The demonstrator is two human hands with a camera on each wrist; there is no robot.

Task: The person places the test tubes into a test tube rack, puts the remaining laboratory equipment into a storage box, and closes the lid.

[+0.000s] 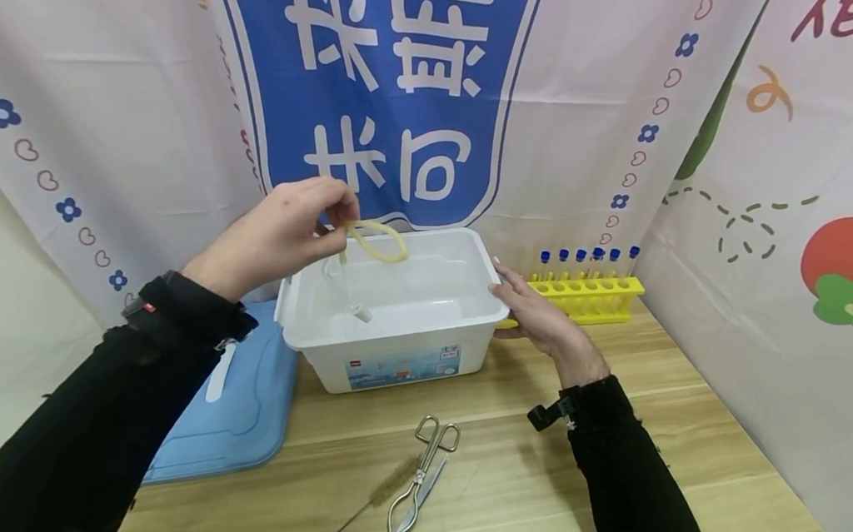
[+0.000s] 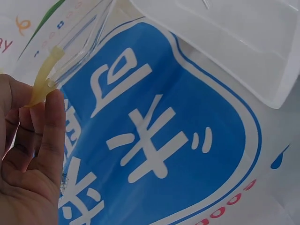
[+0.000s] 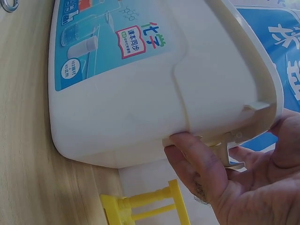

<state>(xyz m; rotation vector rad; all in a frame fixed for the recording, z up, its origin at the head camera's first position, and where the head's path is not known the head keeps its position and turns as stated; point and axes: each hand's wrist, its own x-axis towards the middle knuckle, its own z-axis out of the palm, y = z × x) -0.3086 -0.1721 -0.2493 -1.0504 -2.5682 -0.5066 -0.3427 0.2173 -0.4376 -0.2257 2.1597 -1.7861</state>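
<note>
My left hand point(image 1: 281, 231) is raised over the left part of a white plastic bin point(image 1: 394, 335), pinching a yellow rubber tube point(image 1: 397, 254) between thumb and fingertips. The tube curves off to the right in a loop. Clear bent glass tubing point(image 2: 89, 44) joins it in the left wrist view. From it a small pale stopper point(image 1: 361, 313) hangs over the bin's opening. With my right hand point(image 1: 543, 315) I grip the bin's right end, fingers curled by the side latch point(image 3: 227, 150) under the rim. The bin stands upright on the table.
A blue lid point(image 1: 258, 413) lies left of the bin. To the right stands a yellow rack point(image 1: 586, 288) of blue-capped test tubes. Crucible tongs point(image 1: 414, 492), tweezers point(image 1: 434, 478) and a test tube brush point(image 1: 394, 479) lie in front. A printed curtain point(image 1: 570, 79) hangs behind.
</note>
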